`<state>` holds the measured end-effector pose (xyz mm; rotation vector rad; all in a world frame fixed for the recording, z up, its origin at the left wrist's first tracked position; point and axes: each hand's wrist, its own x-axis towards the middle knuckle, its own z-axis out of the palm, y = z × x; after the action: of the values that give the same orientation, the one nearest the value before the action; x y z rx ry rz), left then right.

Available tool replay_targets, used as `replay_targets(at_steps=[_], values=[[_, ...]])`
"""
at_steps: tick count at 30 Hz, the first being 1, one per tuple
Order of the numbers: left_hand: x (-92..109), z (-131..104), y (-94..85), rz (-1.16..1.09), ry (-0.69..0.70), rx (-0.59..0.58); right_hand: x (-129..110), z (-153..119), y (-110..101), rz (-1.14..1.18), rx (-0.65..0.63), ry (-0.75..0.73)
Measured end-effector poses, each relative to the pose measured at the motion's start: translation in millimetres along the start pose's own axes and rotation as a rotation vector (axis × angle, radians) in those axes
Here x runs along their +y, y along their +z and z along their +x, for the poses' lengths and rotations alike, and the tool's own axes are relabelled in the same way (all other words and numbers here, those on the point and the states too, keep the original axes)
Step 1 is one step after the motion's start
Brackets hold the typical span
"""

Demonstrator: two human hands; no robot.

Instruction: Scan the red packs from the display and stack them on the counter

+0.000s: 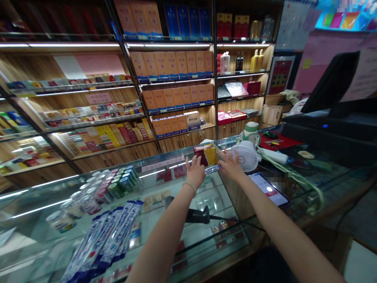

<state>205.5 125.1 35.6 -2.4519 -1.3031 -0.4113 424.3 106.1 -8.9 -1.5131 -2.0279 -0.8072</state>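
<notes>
My left hand [195, 172] reaches over the glass counter with its fingers spread, beside a stack of dark red and yellow small packs [207, 154]. To the right of that stack, my right hand [231, 164] also has its fingers apart, close to a white round fan [245, 156]. A small blue-and-white strip-shaped pack [212, 169] lies between the two hands, its ends at their inner sides. Whether the hands press on it, I cannot tell. Under my left forearm lies a black handheld scanner [198, 215] with a cable.
Long blue-and-white packets [109, 236] and rows of small cans and tubs [113, 182] stand on the glass counter [165, 186] to the left. On the right are a phone [268, 189], a green-topped bottle [251, 131], a pale green cord [297, 173] and a monitor [332, 84].
</notes>
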Motion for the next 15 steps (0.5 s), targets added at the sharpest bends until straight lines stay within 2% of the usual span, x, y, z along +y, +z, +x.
replay_targets(at_steps=[7, 15], values=[[2.4, -1.6, 1.9, -0.012, 0.004, -0.007, -1.4, -3.0, 3.5, -0.011, -0.013, 0.007], [3.2, -3.5, 2.4, -0.006, 0.011, -0.016, -1.2, -4.8, 2.5, -0.030, -0.085, 0.016]])
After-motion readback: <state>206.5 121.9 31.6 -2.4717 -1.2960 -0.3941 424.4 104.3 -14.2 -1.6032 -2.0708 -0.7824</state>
